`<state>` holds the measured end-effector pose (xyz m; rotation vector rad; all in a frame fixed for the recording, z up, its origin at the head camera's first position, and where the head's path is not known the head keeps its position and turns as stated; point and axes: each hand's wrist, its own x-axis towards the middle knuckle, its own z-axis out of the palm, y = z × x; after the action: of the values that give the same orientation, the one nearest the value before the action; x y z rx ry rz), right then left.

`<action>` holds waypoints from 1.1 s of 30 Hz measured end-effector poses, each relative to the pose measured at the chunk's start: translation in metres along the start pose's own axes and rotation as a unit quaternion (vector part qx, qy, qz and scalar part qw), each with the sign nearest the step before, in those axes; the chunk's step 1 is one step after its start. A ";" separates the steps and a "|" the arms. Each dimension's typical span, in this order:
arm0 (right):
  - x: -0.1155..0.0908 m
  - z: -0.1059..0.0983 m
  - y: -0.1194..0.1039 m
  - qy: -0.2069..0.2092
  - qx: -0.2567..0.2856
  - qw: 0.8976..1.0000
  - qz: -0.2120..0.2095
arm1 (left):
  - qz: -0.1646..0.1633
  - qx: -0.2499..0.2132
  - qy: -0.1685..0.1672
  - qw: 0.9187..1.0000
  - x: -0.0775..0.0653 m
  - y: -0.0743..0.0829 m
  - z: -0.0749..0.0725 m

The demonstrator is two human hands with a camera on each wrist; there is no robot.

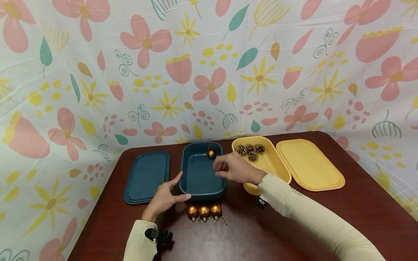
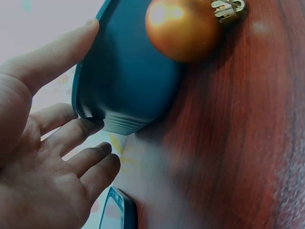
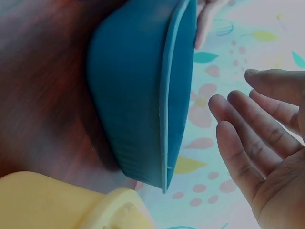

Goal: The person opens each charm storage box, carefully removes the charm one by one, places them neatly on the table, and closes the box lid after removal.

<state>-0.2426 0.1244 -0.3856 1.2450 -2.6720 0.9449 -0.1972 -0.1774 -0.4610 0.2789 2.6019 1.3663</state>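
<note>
My left hand [image 1: 166, 197] rests its thumb and fingers against the rim of a blue rectangular container [image 1: 199, 175], near its left front corner. Inside that container, at the far right corner, lies one copper-gold Christmas ball ornament [image 1: 211, 153]. Just in front of it on the table sit three more ball ornaments [image 1: 204, 211] in a row. Above the container's right edge hovers my right hand [image 1: 237, 168], with loosely bent fingers and nothing between them. In the right wrist view its fingers [image 3: 238, 148] are apart from the blue wall. The left wrist view shows one ball [image 2: 183, 28] beside the container.
To the right, a yellow container [image 1: 269, 165] holds several pine cones [image 1: 253, 156] at its far end. A yellow lid [image 1: 311, 165] lies beyond it, and a blue lid [image 1: 147, 177] lies left of the blue container. Behind the table [image 1: 261, 232] hangs a floral cloth.
</note>
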 end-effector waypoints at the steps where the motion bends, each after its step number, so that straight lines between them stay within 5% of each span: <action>1: 0.002 -0.001 0.001 0.000 -0.003 1.000 0.002 | 0.001 0.000 0.000 1.000 0.000 0.000 0.000; 15: 0.030 -0.009 0.013 -0.001 -0.012 0.999 0.045 | 0.004 0.004 -0.004 1.000 0.003 0.002 -0.002; 33: 0.069 -0.007 0.025 -0.007 -0.091 0.990 0.110 | 0.003 0.007 0.005 1.000 0.001 0.000 -0.003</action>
<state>-0.3086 0.0934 -0.3731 0.9413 -2.8728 0.6932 -0.1986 -0.1791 -0.4594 0.2832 2.6221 1.3547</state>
